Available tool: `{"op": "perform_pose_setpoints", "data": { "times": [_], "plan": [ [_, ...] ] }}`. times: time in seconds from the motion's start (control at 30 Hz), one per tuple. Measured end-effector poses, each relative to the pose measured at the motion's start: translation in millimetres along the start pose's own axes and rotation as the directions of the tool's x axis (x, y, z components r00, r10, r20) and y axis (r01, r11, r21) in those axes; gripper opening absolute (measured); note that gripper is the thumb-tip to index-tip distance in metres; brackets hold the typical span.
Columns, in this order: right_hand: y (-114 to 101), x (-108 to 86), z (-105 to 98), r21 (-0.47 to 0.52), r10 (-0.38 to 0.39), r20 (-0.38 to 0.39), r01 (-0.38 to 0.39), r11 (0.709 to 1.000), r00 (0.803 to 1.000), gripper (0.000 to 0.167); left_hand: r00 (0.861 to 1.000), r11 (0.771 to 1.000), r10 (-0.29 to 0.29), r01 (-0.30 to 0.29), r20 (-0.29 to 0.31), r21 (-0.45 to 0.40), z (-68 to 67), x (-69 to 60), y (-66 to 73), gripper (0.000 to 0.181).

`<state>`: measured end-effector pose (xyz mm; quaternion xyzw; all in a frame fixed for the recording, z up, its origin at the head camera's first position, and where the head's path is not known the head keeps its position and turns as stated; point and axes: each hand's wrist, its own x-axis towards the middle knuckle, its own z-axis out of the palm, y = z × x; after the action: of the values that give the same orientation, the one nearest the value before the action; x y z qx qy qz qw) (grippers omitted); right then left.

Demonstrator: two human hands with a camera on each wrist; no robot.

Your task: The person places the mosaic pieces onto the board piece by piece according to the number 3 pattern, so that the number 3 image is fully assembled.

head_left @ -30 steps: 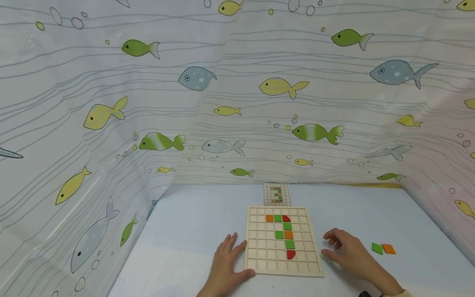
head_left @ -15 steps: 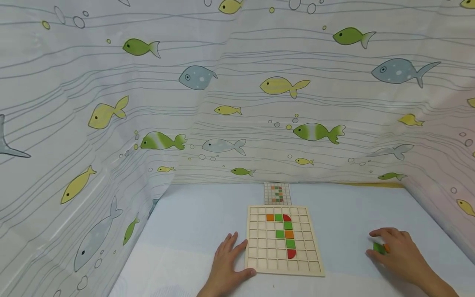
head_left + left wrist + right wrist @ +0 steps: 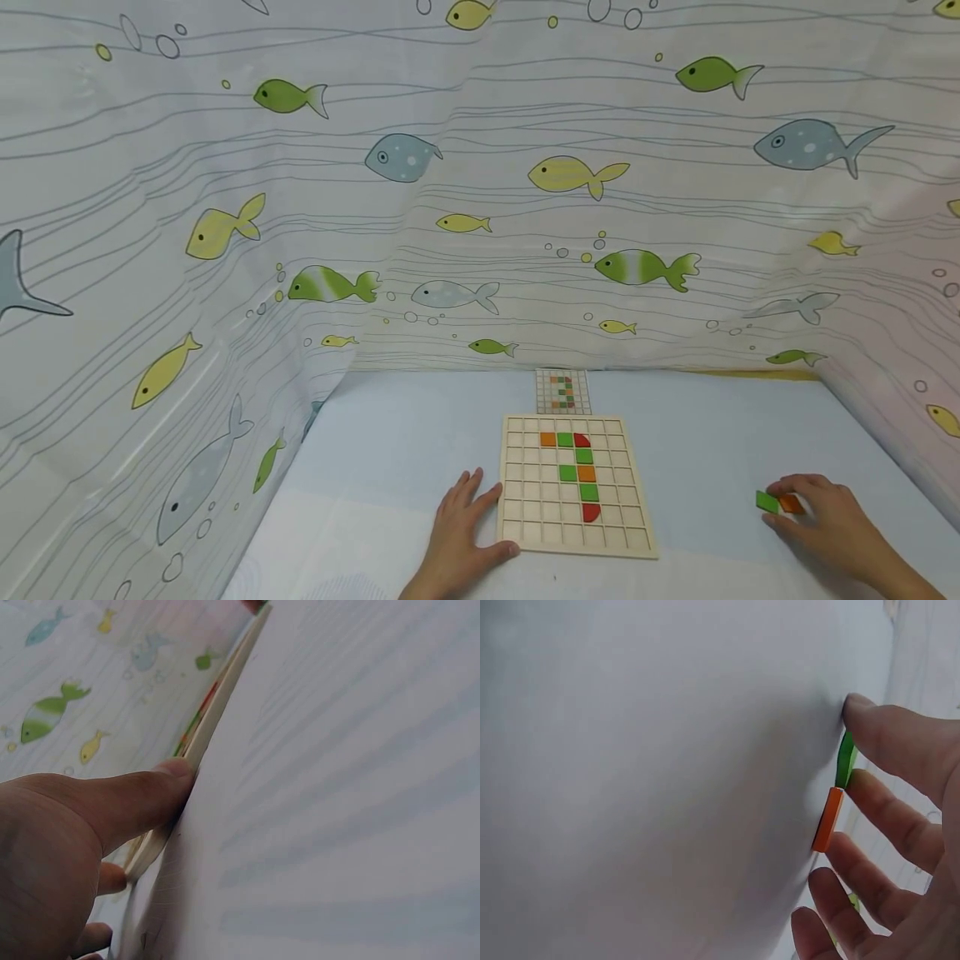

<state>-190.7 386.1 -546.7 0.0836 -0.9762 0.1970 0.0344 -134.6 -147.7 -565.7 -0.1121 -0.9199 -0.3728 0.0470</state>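
Observation:
A square wooden grid board (image 3: 536, 533) lies mid-table, with several orange, green and red tiles set in an upright figure. Beside its left edge rests my left hand (image 3: 459, 533), fingers spread; the thumb (image 3: 174, 769) touches the near edge in the left wrist view. At the right, my right hand (image 3: 825, 521) reaches over two loose tiles, one green (image 3: 767, 502) and one orange (image 3: 791, 503). Thumb and index finger stand around the green tile (image 3: 845, 757), slightly apart, while the orange tile (image 3: 827, 821) sits below the index finger.
A small pattern card (image 3: 551, 406) showing a similar coloured figure lies behind the board. Fish-printed sheeting (image 3: 517, 250) rises behind and at both sides of the pale tabletop (image 3: 390, 450).
My right hand has moved rightward from the board's right side to the two loose tiles and drawn slightly back over them. My left hand stays by the board.

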Motion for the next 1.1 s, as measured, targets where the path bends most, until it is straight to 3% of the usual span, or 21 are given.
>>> {"op": "perform_pose_setpoints", "data": {
  "times": [0.2, 0.33, 0.57, 1.1],
  "plan": [
    [3.6, 0.6, 2.9, 0.020, -0.034, -0.042, 0.035, 0.999, 0.999, 0.034, 1.000, 1.000, 0.018, -0.018, -0.010, 0.008, -0.4, -0.6, 0.7, 0.083],
    [4.1, 0.3, 2.7, 0.018, -0.036, -0.051, 0.037, 0.999, 0.998, 0.037, 1.000, 1.000, 0.020, -0.020, -0.006, 0.002, -0.5, -0.5, 1.4, 0.082],
    [7.7, 0.3, -0.8, 0.005, -0.002, 0.005, 0.002, 1.000, 1.000, 0.041, 1.000, 1.000, 0.017, -0.017, 0.002, -0.004, 0.9, -0.3, 0.9, 0.083],
    [9.0, 2.9, 1.0, 0.016, -0.057, -0.021, 0.057, 0.998, 0.998, 0.021, 1.000, 1.000, 0.019, -0.019, -0.001, -0.004, -2.3, -0.9, 4.4, 0.083]
  ]
}}
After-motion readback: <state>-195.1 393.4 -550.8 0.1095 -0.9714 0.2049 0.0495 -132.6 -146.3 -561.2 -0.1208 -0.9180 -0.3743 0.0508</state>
